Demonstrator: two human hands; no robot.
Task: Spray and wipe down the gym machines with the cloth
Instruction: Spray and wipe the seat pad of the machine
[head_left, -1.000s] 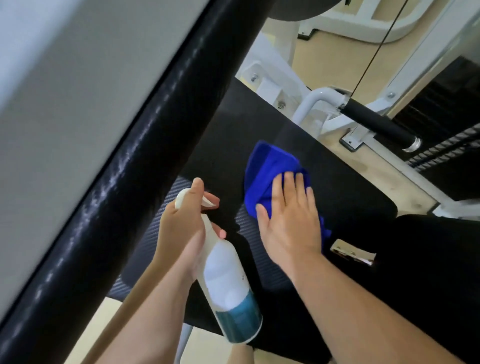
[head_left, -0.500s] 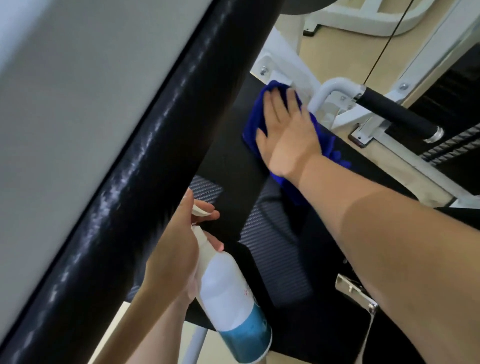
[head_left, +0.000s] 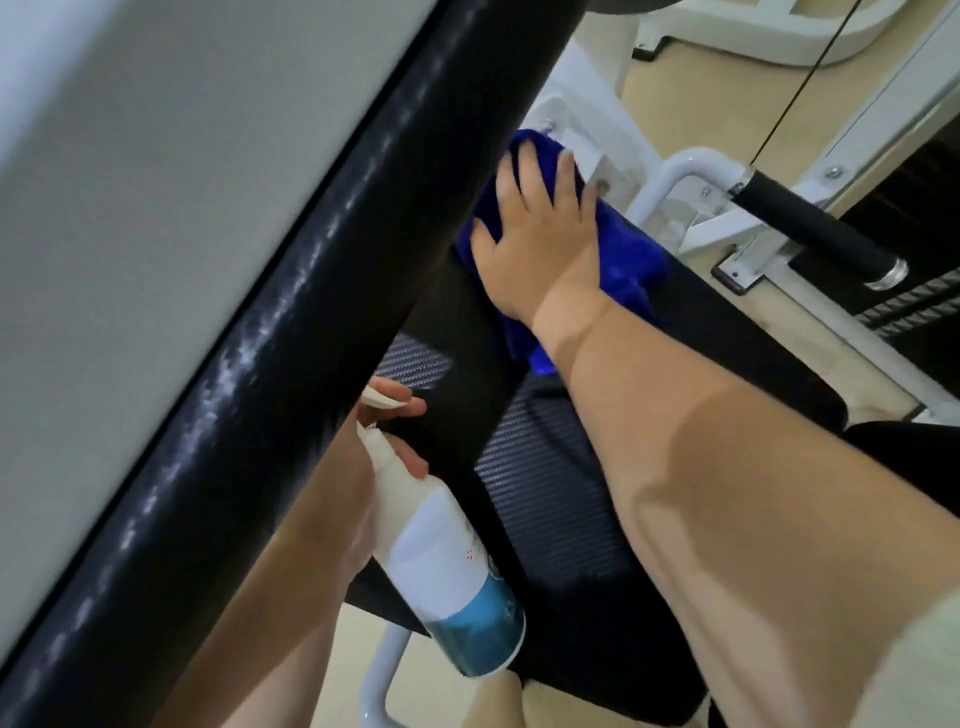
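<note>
Here the right hand (head_left: 540, 236) presses flat, fingers spread, on the blue microfibre cloth (head_left: 623, 260) at the black padded seat's (head_left: 727, 332) far end; the left hand (head_left: 343, 493) grips the white plastic spray bottle (head_left: 447, 571) near left.

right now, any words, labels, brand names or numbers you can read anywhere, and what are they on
None can be read.
The spray bottle in the left hand bears a few tiny red marks on its white upper part, too small and blurred to read.
The blue cloth, the black seat pad and the white machine frame show no lettering.
</note>
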